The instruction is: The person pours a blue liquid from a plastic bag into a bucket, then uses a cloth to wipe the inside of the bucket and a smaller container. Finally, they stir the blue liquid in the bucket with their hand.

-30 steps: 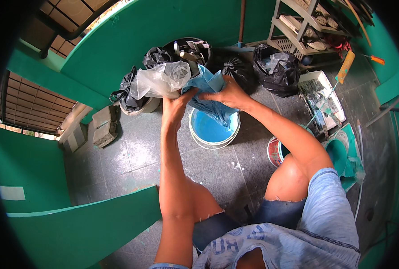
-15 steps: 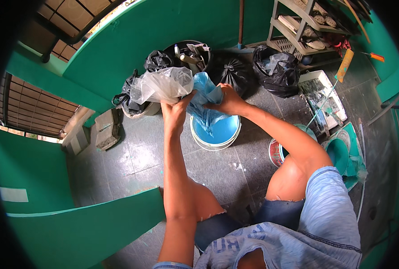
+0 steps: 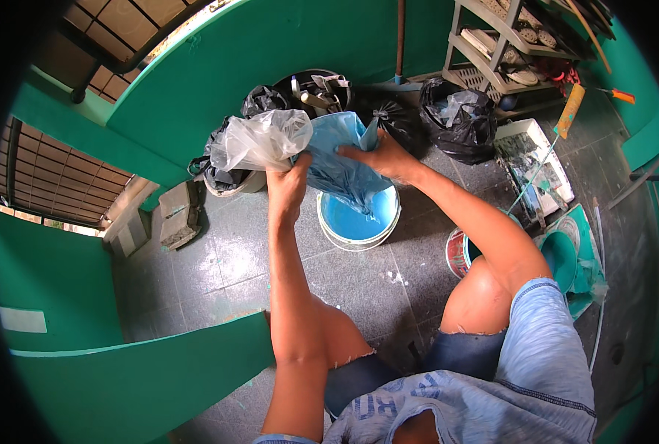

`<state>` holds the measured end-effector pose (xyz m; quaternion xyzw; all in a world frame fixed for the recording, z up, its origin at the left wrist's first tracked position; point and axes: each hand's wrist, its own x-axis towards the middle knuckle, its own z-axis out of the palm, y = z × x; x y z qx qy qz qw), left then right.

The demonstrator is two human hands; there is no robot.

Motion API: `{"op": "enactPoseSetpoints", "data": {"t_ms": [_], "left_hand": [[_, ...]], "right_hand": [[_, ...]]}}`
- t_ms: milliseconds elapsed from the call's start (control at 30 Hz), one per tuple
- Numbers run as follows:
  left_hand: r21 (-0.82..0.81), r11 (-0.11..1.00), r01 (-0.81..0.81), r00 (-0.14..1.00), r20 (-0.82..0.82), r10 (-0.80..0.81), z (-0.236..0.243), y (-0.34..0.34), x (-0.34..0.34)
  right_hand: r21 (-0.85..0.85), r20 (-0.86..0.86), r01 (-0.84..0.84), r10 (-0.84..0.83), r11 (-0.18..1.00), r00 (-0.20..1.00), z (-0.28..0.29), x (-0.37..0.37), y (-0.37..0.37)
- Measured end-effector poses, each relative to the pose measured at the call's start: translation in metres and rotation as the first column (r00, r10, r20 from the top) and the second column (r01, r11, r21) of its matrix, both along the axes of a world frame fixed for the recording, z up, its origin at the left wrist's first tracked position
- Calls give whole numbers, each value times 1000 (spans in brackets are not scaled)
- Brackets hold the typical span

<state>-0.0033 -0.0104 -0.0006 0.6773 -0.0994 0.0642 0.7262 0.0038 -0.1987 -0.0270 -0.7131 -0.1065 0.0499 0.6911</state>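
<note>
My left hand [image 3: 289, 183] grips a crumpled clear plastic bag [image 3: 263, 139] together with the left edge of a blue, paint-smeared plastic bag [image 3: 340, 152]. With its fingers closed, my right hand [image 3: 383, 157] holds the right side of the blue bag. The blue bag is stretched between both hands, its lower tip hanging over a white bucket [image 3: 359, 243]. Light blue paint [image 3: 348, 220] shows inside this bucket, partly hidden by the bag. Whether the two bags are joined cannot be seen.
Behind my hands are black garbage bags [image 3: 459, 122] and a black tub of tools [image 3: 318, 87]. To the right are a white paint tray [image 3: 533, 166], a roller [image 3: 570, 111], a red-labelled can [image 3: 459, 253] and a shoe rack [image 3: 485, 44]. Concrete blocks [image 3: 178, 214] sit left.
The blue bag has been spread wider between my hands, its bunched opening now flatter. My right hand has moved slightly right, and the clear bag has shifted slightly left.
</note>
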Motion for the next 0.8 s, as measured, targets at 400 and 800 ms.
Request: {"op": "enactPoseSetpoints", "data": {"t_ms": [400,800], "left_hand": [[59,997,44,999,-24,-43,10,-10,-1],[-83,996,38,999,-20,-40,10,-13,-7]], "right_hand": [[-329,315,104,5,939,949,-6,-1,3],[-565,572,284,119,775,812,-43,1,6]]}}
